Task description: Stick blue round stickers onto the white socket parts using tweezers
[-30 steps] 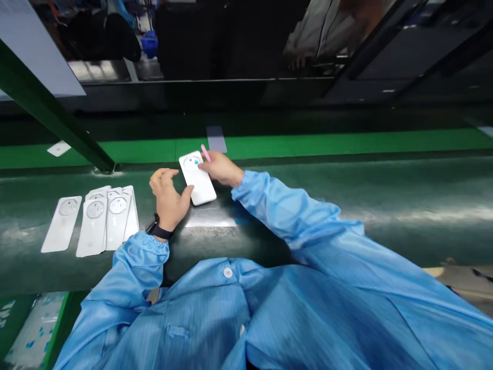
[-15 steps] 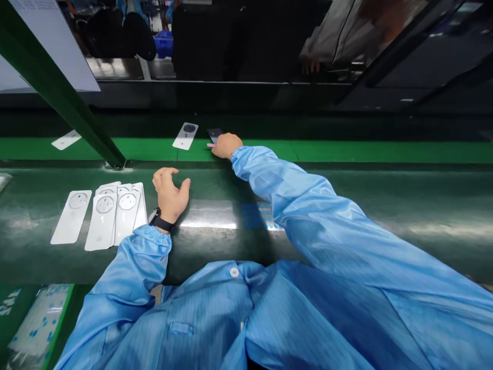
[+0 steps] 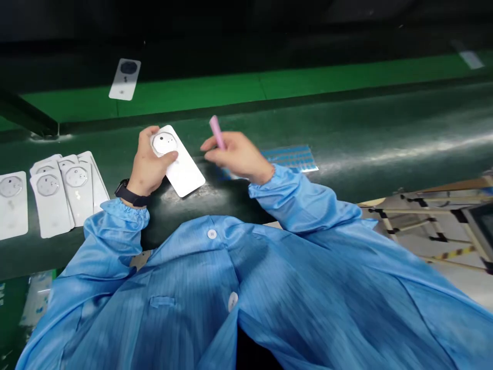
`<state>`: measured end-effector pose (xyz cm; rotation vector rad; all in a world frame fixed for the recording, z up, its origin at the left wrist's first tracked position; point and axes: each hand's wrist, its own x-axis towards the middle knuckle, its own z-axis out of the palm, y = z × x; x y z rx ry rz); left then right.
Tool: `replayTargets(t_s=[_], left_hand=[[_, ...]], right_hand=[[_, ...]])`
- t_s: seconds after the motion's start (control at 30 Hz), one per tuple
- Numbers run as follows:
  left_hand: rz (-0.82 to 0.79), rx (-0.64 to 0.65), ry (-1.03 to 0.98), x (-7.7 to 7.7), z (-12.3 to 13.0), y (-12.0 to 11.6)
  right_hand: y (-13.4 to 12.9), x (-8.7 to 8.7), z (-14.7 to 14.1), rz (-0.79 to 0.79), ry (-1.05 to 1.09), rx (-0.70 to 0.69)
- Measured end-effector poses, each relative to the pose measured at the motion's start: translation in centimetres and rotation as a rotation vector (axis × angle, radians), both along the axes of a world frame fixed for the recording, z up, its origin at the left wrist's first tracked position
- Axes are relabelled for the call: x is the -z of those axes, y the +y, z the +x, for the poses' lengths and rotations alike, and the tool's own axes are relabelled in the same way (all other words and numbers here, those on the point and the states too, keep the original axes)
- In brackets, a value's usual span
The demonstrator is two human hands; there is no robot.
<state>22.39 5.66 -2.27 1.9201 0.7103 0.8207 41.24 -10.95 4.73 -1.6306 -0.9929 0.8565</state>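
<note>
A white phone back cover with a round camera ring is gripped between the thumb and fingers of my left hand. It is tilted above the dark green bench. Just right of it, my right hand is closed round a pink pen-like stick, its visible end pointing up. The stick and the cover are apart. Beneath my right hand lies a clear sheet with rows of blue stickers, partly hidden by the hand and sleeve.
Several white covers lie overlapping on the bench at left, with a single cover beside them. Another cover rests on the bright green strip behind. A dark post stands at back left.
My right hand has come back from the green strip to the bench with the pink stick. My left hand, open and empty before, now holds a cover. The view has turned right.
</note>
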Motion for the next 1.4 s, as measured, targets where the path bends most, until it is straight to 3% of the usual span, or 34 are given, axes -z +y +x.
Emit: replayTargets(t_s=[0.07,0.13,0.3,0.43,0.67,1.2,1.4], left_hand=[[-0.023,0.056,0.107,-1.3,-0.2,-1.3],[-0.019,0.123,0.252,-2.7,-0.1,-2.8],[0.149,0.244,0.521,-4.6,0.9,-5.6],[0.293,0.274,0.581,-3.8,0.8,-5.8],[0.376,0.349,0.587,-2.4,-0.4,-5.7],[0.308,0.355,0.549,-2.6,-0.1,-6.1],[0.292,0.363,0.57,-2.7,0.1,-6.1]], right_hand=[[-0.2,0.5,2.2,0.084,0.117,0.172],[0.0,1.1,4.3,0.128,0.142,0.229],[0.3,2.5,5.5,-0.019,0.119,0.091],[0.2,2.9,4.6,-0.086,0.161,0.063],[0.0,2.7,4.6,-0.181,0.139,0.11],[-0.2,2.5,4.5,-0.177,0.149,0.135],[-0.3,1.7,1.8,-0.124,0.164,0.081]])
